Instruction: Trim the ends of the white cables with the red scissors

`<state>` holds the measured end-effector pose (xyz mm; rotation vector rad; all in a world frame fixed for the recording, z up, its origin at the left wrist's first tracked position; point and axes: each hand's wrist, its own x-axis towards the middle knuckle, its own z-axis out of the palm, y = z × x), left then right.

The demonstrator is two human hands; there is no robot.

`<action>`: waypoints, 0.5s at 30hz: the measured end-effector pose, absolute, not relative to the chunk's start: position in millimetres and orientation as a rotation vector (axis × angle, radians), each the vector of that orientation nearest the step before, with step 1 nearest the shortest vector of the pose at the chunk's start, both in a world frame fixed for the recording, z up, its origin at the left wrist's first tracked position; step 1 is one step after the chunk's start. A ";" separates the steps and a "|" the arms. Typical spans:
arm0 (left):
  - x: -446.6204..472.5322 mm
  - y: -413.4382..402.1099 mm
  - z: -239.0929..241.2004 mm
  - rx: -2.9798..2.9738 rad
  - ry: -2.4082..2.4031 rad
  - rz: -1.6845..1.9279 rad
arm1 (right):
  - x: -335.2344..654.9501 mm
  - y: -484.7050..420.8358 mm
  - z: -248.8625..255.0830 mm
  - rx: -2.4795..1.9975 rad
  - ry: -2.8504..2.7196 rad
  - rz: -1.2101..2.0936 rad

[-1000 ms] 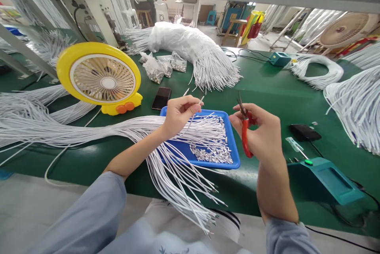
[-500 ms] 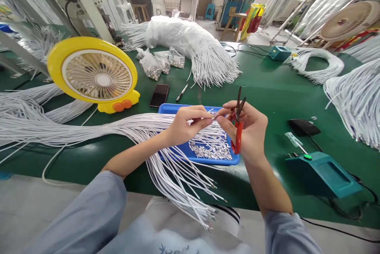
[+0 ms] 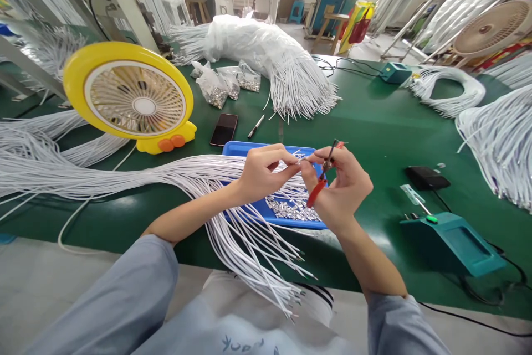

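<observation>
My left hand [image 3: 266, 173] is closed in a pinch on the end of a thin white wire over the blue tray [image 3: 239, 148]. My right hand [image 3: 347, 191] holds red-handled scissors [image 3: 316, 193], blades pointing up and away. Its thumb and forefinger meet at the same wire end, close to the left fingertips; any small part there is too tiny to make out. Under the hands, many small silvery metal pieces [image 3: 291, 210] lie in the tray. A long bundle of white wires [image 3: 183, 169] runs from the left across the tray, with loose ends hanging over the table's front edge.
A yellow fan [image 3: 128, 97] stands at left. Behind the tray lie a phone [image 3: 224, 129], a pen [image 3: 256, 126], bags of metal parts [image 3: 214, 86] and a plastic-wrapped wire bundle [image 3: 257, 50]. At right are a teal device [image 3: 455, 244], a black box [image 3: 427, 178] and more wires [image 3: 499, 139].
The scissors have turned in my right hand, their handle swinging left and their blades lower. My right thumb and fingers have shifted at the wire end. The left hand keeps its pinch.
</observation>
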<state>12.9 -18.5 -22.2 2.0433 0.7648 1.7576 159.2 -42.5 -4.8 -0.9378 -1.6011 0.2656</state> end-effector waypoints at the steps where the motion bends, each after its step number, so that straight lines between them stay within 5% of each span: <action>1: 13.3 -17.8 -22.7 2.038 0.791 1.768 | 157.8 -43.1 -6.4 -0.949 -1.606 0.245; 10: 14.5 -8.3 -28.2 1.764 0.812 1.571 | 159.3 -40.3 0.6 -0.986 -1.550 0.328; 15: 14.0 -11.8 -24.4 1.720 0.717 1.421 | 168.6 -23.7 7.2 -0.891 -1.558 0.735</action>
